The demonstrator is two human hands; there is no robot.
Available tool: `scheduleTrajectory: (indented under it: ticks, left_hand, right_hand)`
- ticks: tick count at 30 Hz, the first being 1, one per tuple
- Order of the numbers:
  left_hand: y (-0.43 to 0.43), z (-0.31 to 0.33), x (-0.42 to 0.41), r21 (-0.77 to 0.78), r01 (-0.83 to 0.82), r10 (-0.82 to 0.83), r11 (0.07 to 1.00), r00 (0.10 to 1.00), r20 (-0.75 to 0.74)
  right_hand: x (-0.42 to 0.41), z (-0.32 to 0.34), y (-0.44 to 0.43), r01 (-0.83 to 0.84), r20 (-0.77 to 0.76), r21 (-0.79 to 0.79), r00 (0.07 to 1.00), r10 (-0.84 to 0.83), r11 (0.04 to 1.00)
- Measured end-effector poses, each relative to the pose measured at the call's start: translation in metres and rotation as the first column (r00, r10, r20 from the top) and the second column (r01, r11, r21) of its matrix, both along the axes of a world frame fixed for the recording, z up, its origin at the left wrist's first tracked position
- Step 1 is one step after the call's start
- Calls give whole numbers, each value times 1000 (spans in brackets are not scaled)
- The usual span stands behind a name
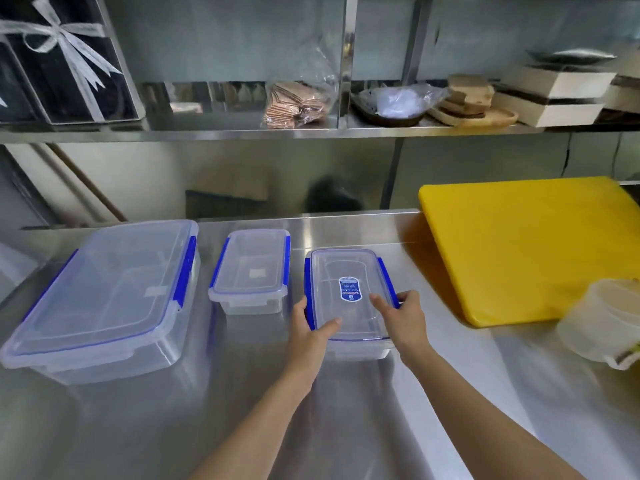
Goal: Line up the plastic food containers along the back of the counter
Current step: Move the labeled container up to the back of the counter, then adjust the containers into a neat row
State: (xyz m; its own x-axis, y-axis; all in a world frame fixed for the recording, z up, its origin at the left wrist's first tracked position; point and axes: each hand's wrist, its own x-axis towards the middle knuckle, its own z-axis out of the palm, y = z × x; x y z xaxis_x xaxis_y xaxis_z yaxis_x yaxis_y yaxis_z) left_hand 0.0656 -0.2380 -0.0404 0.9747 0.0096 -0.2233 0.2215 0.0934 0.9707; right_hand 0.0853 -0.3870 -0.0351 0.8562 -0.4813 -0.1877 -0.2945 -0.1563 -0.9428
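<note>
On the steel counter (pixel 346 410), your left hand (pixel 310 332) and right hand (pixel 403 318) clamp the near end of the labelled container (pixel 349 296), thumbs on its clear lid, fingers on the blue side clips. Left of it stand the small container (pixel 251 270) and the large container (pixel 104 296), apart from each other. The yellow cutting board (pixel 530 247) lies to the right.

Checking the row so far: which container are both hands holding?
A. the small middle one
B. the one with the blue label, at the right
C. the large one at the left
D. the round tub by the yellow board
B: the left hand and right hand clasp the near end of the labelled container.
</note>
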Motion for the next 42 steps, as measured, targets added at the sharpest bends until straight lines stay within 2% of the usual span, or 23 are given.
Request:
scheduleTrajectory:
  ticks: [9,16,18,21,25,26,28,30,35,38,40,42]
  left_hand:
    - [-12,-20,95,168,33,-46,985,996,71]
    - [-9,-40,120,318,22,-38,948,998,46]
    - [-13,-44,121,318,18,-38,948,998,57]
    - [-30,-47,120,292,54,-73,955,996,52]
    - [-76,-48,124,263,127,-144,956,989,46]
    - [-89,-49,126,269,148,-167,952,985,48]
    - [-113,-52,129,295,191,-215,936,975,50]
    - [-134,-53,131,317,223,-252,922,966,53]
    - [-145,-54,133,347,188,-217,919,975,45]
    - [-132,-41,126,346,206,-237,915,970,49]
    - [-117,-23,118,388,191,-253,902,960,116]
    - [-92,-6,114,510,92,-227,855,951,209]
  right_hand:
    - [95,-12,-13,-35,85,-13,996,36,999]
    - [114,-36,-15,-184,46,57,982,181,981]
    - [113,-41,-18,-196,65,42,979,193,980]
    - [112,-43,-32,-149,59,-46,987,152,988]
    - [108,-40,-74,-68,18,-280,997,76,958]
    - [106,-40,-86,-56,0,-393,998,61,918]
    - [104,-43,-110,-52,-64,-633,998,15,772]
    - [103,-44,-129,-90,-132,-763,991,-18,640]
    - [103,-45,-142,-146,-190,-833,981,-28,534]
    - [102,-45,-135,-54,-99,-865,993,-65,499]
    - [103,-31,-124,92,39,-848,993,-112,522]
    - [106,-10,-100,203,145,-742,979,-143,639]
